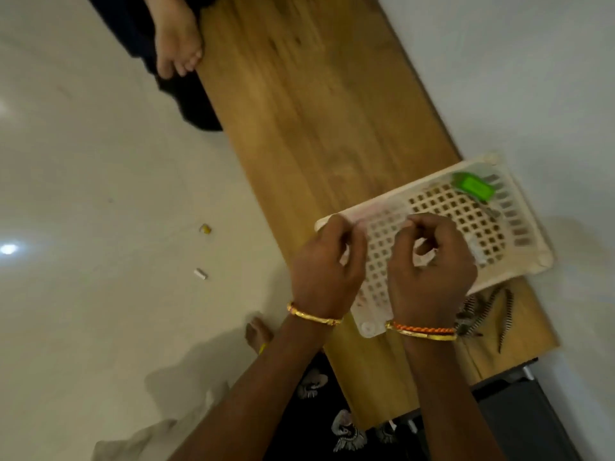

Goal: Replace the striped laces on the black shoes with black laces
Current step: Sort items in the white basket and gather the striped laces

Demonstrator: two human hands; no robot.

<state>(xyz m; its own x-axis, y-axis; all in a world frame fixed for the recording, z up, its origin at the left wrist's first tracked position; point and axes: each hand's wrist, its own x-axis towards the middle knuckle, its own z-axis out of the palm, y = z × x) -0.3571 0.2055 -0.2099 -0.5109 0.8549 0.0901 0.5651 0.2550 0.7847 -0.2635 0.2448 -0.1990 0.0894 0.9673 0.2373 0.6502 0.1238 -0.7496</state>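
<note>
The left hand (pixel 327 261) and the right hand (pixel 432 264) hover over the white basket (pixel 519 247); the fingers of both are curled as if pinching something thin, but it is too blurry to tell what; striped laces (pixel 479 314) lie on the wooden table (pixel 316 111) just beside the basket's near edge, so they look already off; no black shoes or black laces show, so that part seems left; a green thing (pixel 474 188) sits in the basket's far corner.
</note>
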